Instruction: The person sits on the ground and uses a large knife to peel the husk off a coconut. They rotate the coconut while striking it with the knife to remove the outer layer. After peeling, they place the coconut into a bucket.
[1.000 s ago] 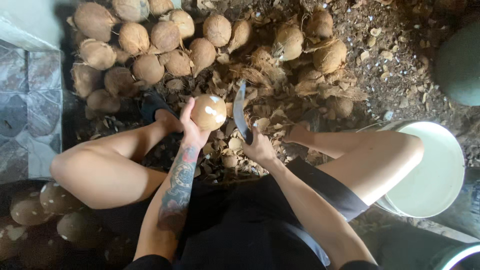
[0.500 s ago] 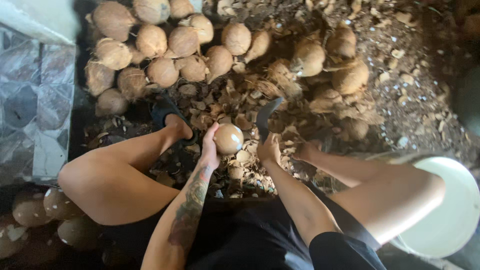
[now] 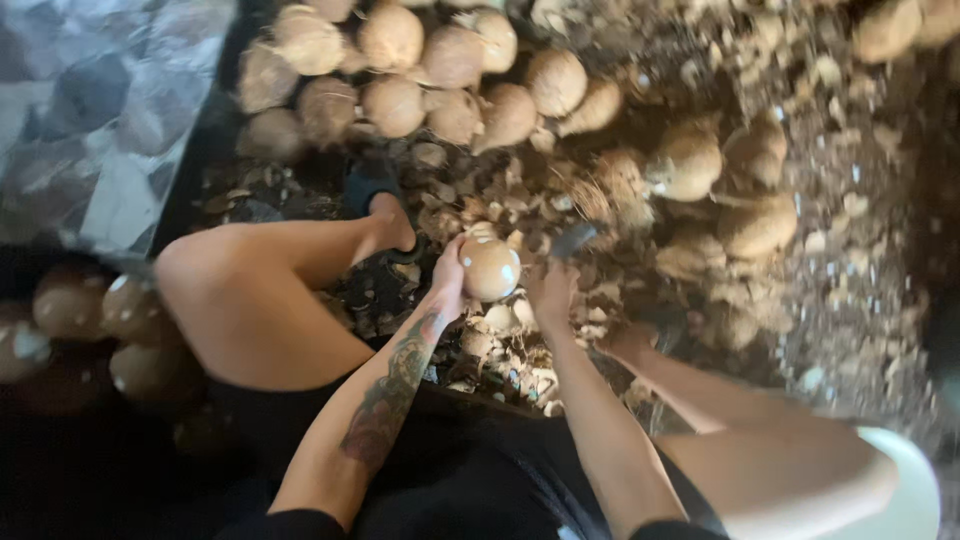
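Left hand (image 3: 449, 272) clamped on peeled coconut (image 3: 489, 269) — right hand (image 3: 551, 290) around blurred dark blade (image 3: 574, 240), grip indistinct.

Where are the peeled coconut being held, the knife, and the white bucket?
peeled coconut (image 3: 490, 268), head view, middle of its smooth shell.
knife (image 3: 574, 239), head view, blurred dark blade.
white bucket (image 3: 915, 500), head view, its rim.

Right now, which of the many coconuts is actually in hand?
The smooth, peeled coconut in the left hand, above the husk scraps; the others lie piled on the ground, untouched.
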